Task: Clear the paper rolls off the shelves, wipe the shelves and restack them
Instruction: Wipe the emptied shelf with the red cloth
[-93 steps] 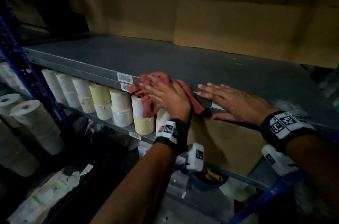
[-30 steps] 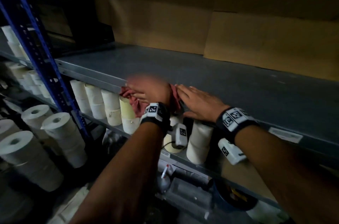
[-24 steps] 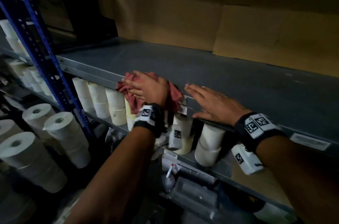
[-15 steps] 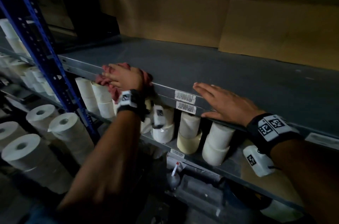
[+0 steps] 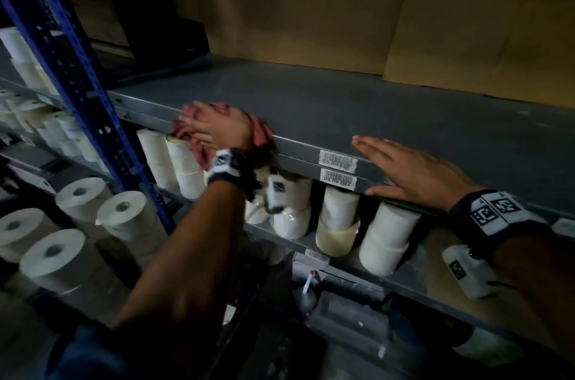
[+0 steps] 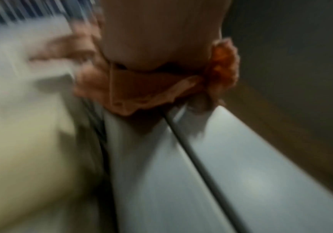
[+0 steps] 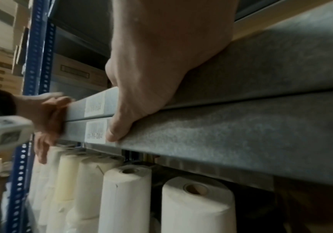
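Left hand [image 5: 217, 127] presses crumpled red cloth [image 5: 261, 133] onto grey metal shelf [image 5: 357, 112] edge, fingers extended; right hand [image 5: 413, 172] rests flat, grip open.

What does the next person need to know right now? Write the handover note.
Left hand: presses the red rag flat on the front edge of the grey shelf, near the blue upright.
Right hand: flat on the shelf edge beside the barcode labels, holding nothing.
Done: this shelf carries no rolls.
Left: finish wiping; paper rolls stand on the shelf below, more sit lower left; restack.
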